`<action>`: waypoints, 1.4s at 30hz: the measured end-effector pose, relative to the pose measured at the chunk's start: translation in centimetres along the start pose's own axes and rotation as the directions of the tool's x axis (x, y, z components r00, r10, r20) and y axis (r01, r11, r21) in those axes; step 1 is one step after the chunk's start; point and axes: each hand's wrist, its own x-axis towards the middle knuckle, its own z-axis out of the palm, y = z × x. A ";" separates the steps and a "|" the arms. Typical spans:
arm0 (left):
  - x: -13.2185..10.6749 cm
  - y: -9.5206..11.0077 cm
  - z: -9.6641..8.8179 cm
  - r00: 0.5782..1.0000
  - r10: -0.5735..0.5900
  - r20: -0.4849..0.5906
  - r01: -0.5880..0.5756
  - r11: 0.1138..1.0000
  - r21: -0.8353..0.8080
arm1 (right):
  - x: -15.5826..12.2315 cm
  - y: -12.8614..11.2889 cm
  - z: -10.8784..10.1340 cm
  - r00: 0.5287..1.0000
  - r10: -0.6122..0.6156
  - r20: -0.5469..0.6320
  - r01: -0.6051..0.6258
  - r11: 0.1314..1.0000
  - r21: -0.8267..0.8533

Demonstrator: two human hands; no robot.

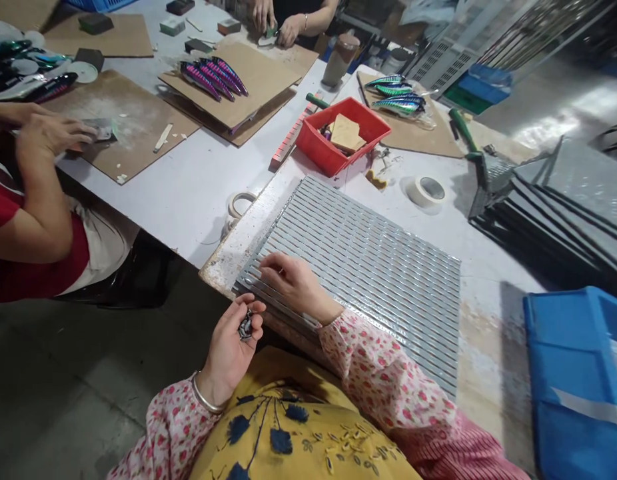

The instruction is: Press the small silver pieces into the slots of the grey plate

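Note:
In front of me lies a grey ribbed sheet (373, 267) with many parallel rows, its near left corner close to the table's edge. My right hand (302, 288) is over the left end of the rows, thumb and fingers drawn together in a pinch. Whatever the fingertips may hold is too small to make out. Just off the near edge, my left hand (229, 347) is cupped palm up. Its curled fingers hold a small clump of dark, shiny pieces (245, 325) whose kind I cannot tell.
Beyond the sheet stand a red bin (318, 148) with a yellow sponge (346, 132) and a tape roll (426, 191). Stacked grey sheets (578, 193) and a blue crate (563, 380) are right. Fishing lures (213, 77) lie on cardboard. Co-workers' hands (48, 137) work left and at the back.

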 end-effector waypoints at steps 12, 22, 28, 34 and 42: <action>0.1 0.0 -0.1 0.999 -0.027 -0.031 0.027 1.000 -0.003 | 0.4 -0.4 1.7 0.997 0.079 0.025 -0.063 0.918 -0.391; -0.2 -0.1 -0.4 0.998 -0.033 0.057 0.032 0.999 0.024 | 0.8 -0.4 1.7 0.992 0.115 -0.055 -0.127 0.928 -0.349; -0.3 -0.2 0.1 0.999 0.028 -0.017 -0.027 0.996 0.087 | -1.2 -0.5 0.4 0.995 0.095 0.024 -0.097 0.985 0.141; -0.2 -0.3 0.3 0.999 0.040 0.026 -0.042 0.995 0.095 | -2.9 -0.9 -0.7 0.996 0.043 0.082 -0.061 0.971 0.233; -0.1 -0.3 0.7 0.999 0.039 0.023 -0.041 0.997 0.059 | -3.3 -1.8 -0.8 0.978 -0.178 0.107 0.189 0.977 -0.101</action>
